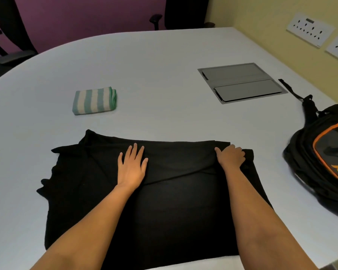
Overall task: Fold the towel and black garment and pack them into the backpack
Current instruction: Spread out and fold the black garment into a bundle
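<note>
The black garment (164, 207) lies spread on the table in front of me, its far part folded over. My left hand (132, 166) presses flat on it with straight fingers, near the middle of the fold. My right hand (230, 155) grips the garment's far right edge, fingers curled round the cloth. A folded green-and-white striped towel (94, 100) sits on the table beyond the garment, to the left. The black backpack (324, 156) with orange trim lies at the right edge of the table.
A grey metal cable hatch (242, 82) is set into the table (154, 75) at the far right. Wall sockets (310, 32) are on the yellow wall to the right. Black office chairs (14, 32) stand behind the table's far edge.
</note>
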